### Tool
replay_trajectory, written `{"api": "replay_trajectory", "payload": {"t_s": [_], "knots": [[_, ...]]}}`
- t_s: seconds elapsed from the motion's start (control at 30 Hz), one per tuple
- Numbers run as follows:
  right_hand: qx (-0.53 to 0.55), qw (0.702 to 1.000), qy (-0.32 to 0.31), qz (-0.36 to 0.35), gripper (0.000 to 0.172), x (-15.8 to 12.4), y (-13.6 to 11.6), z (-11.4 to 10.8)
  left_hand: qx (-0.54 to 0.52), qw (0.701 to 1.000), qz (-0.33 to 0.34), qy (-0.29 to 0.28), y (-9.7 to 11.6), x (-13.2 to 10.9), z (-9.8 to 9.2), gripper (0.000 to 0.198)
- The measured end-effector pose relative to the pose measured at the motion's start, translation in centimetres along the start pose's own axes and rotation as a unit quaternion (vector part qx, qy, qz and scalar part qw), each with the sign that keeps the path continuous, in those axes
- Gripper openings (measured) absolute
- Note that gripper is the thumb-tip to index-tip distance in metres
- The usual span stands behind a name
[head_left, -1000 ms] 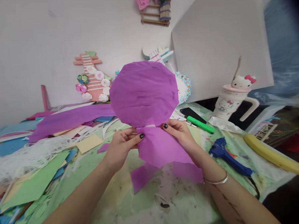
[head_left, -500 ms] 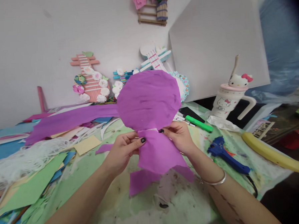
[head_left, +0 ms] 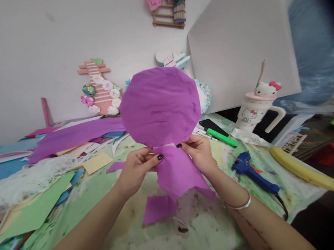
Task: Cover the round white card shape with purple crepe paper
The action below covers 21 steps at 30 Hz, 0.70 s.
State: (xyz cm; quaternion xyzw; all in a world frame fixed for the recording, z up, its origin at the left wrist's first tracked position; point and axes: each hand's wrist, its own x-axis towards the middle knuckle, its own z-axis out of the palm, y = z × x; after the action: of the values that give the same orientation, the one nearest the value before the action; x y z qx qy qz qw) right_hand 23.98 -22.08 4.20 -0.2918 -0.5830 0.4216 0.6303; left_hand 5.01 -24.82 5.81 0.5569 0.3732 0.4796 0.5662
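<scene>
A round purple paper-covered disc point(head_left: 160, 106) stands raised in front of me, its surface lightly wrinkled. Below it hangs a loose sheet of purple crepe paper point(head_left: 177, 173) with a ragged lower edge. My left hand point(head_left: 138, 167) pinches the paper at its upper left, thumb on top. On the other side, my right hand point(head_left: 200, 153) pinches the upper right, close under the disc's rim. How the disc joins the sheet is hidden. A purple scrap point(head_left: 159, 208) lies on the table beneath.
At right lie a blue glue gun point(head_left: 253, 172), a banana point(head_left: 305, 170), a green marker point(head_left: 221, 137) and a white handled tumbler point(head_left: 252, 113). Left are coloured paper sheets point(head_left: 39, 206) and white shredded strands point(head_left: 38, 184). A pink flower-decorated guitar shape point(head_left: 100, 91) leans against the wall.
The purple disc has risen and looks larger, covering more of the decorations behind it. The hanging paper has shifted slightly, while both hands keep their pinch.
</scene>
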Motion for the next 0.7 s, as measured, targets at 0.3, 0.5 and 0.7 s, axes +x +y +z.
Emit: {"api": "replay_trajectory", "payload": {"t_s": [0.3,0.5,0.7], "knots": [[0.099,0.989,-0.036,0.104,0.011,-0.12,-0.67,-0.31,0.074,0.995,0.04,0.045,0.02,0.14,0.05,0.02],[0.049,0.993,-0.014,0.109,0.019,0.11,-0.53,0.03,0.096,0.993,0.05,0.054,-0.03,-0.02,0.31,0.02],[0.091,0.981,-0.071,0.155,0.019,0.3,-1.02,-0.6,0.104,0.991,0.059,0.063,0.0,0.07,0.16,0.021]]}}
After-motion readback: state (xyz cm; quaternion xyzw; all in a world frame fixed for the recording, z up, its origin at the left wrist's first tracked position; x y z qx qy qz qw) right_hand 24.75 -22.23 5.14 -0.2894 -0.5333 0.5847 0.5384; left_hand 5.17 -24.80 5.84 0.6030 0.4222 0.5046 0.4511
